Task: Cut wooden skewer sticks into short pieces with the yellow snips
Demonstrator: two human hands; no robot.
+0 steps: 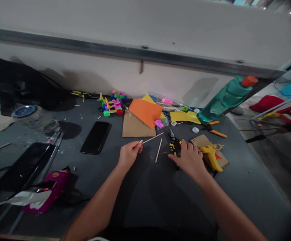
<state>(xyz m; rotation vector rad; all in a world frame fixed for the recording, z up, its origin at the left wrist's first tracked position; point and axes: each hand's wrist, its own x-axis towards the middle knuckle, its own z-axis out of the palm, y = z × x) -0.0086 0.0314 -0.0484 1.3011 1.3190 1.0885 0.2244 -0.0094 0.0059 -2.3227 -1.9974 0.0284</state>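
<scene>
On my feed I note the left hand (128,155) pinched closed on the near-left end of a thin wooden stick (153,137), which points far-right. I log the right hand (191,160) half curled at the black-and-yellow pliers (172,146), thumb apart from fingers; I cannot tell whether it grips them. A second stick (158,150) lies between the hands; right of the pliers, a yellow glue gun (212,158) rests on cardboard (225,162).
</scene>
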